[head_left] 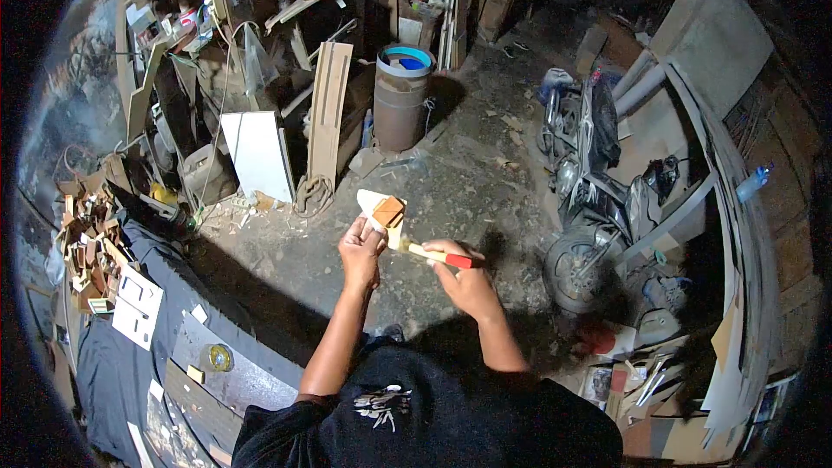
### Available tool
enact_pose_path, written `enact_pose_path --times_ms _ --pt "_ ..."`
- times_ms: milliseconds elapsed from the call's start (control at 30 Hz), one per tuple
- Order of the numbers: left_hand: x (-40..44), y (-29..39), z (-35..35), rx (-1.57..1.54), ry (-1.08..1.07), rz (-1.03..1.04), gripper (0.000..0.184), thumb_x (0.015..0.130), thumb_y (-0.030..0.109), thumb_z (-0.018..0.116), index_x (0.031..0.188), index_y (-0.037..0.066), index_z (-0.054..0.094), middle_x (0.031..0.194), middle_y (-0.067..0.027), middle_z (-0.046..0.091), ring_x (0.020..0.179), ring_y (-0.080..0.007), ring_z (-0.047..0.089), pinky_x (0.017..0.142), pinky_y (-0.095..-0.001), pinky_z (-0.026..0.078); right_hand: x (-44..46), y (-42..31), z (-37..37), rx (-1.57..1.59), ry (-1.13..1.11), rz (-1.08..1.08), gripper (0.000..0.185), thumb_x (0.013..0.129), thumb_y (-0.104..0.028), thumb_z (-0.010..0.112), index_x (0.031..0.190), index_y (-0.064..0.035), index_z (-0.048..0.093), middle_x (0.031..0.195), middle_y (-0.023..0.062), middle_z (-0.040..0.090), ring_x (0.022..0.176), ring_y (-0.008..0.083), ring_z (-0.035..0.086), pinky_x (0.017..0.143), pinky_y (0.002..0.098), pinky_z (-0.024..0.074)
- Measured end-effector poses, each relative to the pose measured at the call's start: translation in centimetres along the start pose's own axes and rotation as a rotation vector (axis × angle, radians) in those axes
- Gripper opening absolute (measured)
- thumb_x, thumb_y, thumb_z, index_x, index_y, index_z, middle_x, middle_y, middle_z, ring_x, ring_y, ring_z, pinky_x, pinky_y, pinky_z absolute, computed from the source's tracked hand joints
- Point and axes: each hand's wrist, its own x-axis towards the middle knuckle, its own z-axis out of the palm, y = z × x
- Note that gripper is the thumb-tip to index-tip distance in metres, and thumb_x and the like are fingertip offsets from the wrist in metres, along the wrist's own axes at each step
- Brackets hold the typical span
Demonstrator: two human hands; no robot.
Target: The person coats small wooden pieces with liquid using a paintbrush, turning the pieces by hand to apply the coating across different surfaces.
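My left hand (pixel 362 247) pinches a small assembly in front of my body. It consists of a pale, flat, angular piece (pixel 371 199) with an orange-brown wooden block (pixel 389 211) against it. In my right hand (pixel 472 286) is a paintbrush (pixel 433 254) with a light handle and a red end. Its head points left at the lower edge of the pale piece; whether it touches is too small to tell. Fingers of both hands are closed around what they hold.
A glass jar of yellowish liquid (pixel 218 357) stands on the board-covered bench at lower left, near a pile of wood offcuts (pixel 91 243). A brown drum (pixel 402 104) and leaning boards (pixel 329 113) stand ahead. To the right is a motorcycle (pixel 576 199).
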Motion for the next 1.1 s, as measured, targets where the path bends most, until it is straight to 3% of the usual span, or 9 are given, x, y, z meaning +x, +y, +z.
enact_pose_path --times_ms 133,267,400,533,667,767,867,1000,1100 --pt "-0.4 0.1 0.6 -0.03 0.001 0.002 0.045 0.087 -0.003 0.058 0.132 -0.004 0.053 0.119 -0.0068 0.067 0.095 -0.0101 0.065 0.072 -0.0207 0.05 0.8 1.4 -0.5 -0.029 -0.008 -0.11 0.027 0.082 0.002 0.064 0.109 -0.0031 0.064 0.107 0.0155 0.069 0.098 0.0327 0.066 0.086 0.0368 0.0508" --pt "-0.4 -0.2 0.5 -0.03 -0.031 -0.014 0.046 0.088 -0.003 0.057 0.133 -0.006 0.051 0.118 -0.007 0.067 0.093 -0.0106 0.066 0.073 -0.0208 0.051 1.4 2.1 -0.5 -0.143 0.178 -0.121 0.026 0.083 0.004 0.062 0.108 -0.0012 0.063 0.106 0.0159 0.069 0.098 0.0316 0.067 0.086 0.0365 0.0508" --pt "-0.5 -0.4 0.8 -0.055 -0.006 0.012 0.038 0.091 0.002 0.058 0.128 -0.007 0.055 0.111 -0.0094 0.068 0.088 -0.0112 0.066 0.069 -0.0228 0.052 0.8 1.8 0.2 0.041 0.117 -0.143 0.024 0.085 0.004 0.061 0.109 0.0004 0.063 0.107 0.0154 0.069 0.098 0.0283 0.067 0.086 0.0355 0.0512" --pt "-0.1 -0.3 0.4 -0.055 -0.04 -0.009 0.05 0.087 -0.005 0.054 0.136 -0.008 0.049 0.12 -0.0096 0.066 0.094 -0.0118 0.066 0.074 -0.0216 0.051 0.8 1.9 0.0 0.094 0.029 -0.007 0.024 0.085 0.006 0.06 0.108 0.0011 0.063 0.109 0.0154 0.068 0.1 0.0278 0.067 0.087 0.0352 0.051" --pt "-0.3 -0.4 0.3 -0.061 -0.102 -0.025 0.052 0.087 -0.006 0.053 0.138 -0.008 0.046 0.125 -0.0114 0.064 0.105 -0.015 0.065 0.081 -0.0235 0.052 1.7 2.8 0.0 -0.077 0.226 -0.127 0.025 0.086 0.006 0.059 0.111 0.0018 0.062 0.108 0.0132 0.068 0.101 0.0201 0.066 0.088 0.0312 0.0503" --pt "-0.6 0.0 0.6 -0.005 -0.143 -0.03 0.056 0.086 -0.009 0.053 0.141 -0.008 0.042 0.131 -0.013 0.061 0.113 -0.0177 0.062 0.086 -0.0255 0.052 2.0 2.5 0.6 0.241 0.381 0.03 0.026 0.088 0.005 0.059 0.114 0.0024 0.059 0.109 0.0094 0.065 0.101 0.0153 0.063 0.088 0.0288 0.0492" --pt "-0.3 -0.4 0.6 0.008 -0.18 -0.014 0.059 0.085 -0.012 0.052 0.142 -0.009 0.04 0.133 -0.0134 0.059 0.113 -0.0185 0.062 0.086 -0.0261 0.052 2.1 3.0 0.6 0.255 0.369 0.059 0.024 0.089 0.004 0.061 0.113 0.0018 0.058 0.107 0.0069 0.062 0.098 0.0137 0.061 0.086 0.0272 0.0486" --pt "0.2 -0.9 0.2 -0.016 -0.128 0.059 0.059 0.084 -0.012 0.05 0.142 -0.011 0.038 0.13 -0.015 0.06 0.112 -0.0185 0.062 0.084 -0.0248 0.051 1.6 3.1 1.0 0.467 0.299 0.136 0.022 0.088 0.004 0.063 0.109 -0.0008 0.058 0.102 0.0046 0.062 0.087 0.0084 0.062 0.066 0.0233 0.055" --pt "-0.1 -1.0 -0.2 -0.017 -0.113 -0.017 0.055 0.085 -0.007 0.053 0.14 -0.008 0.044 0.131 -0.0137 0.06 0.113 -0.0185 0.062 0.082 -0.0245 0.051 1.7 4.0 -0.1 0.491 0.255 0.151 0.022 0.088 0.001 0.063 0.109 -0.0004 0.059 0.097 0.0033 0.063 0.083 0.0084 0.063 0.067 0.0234 0.0552"
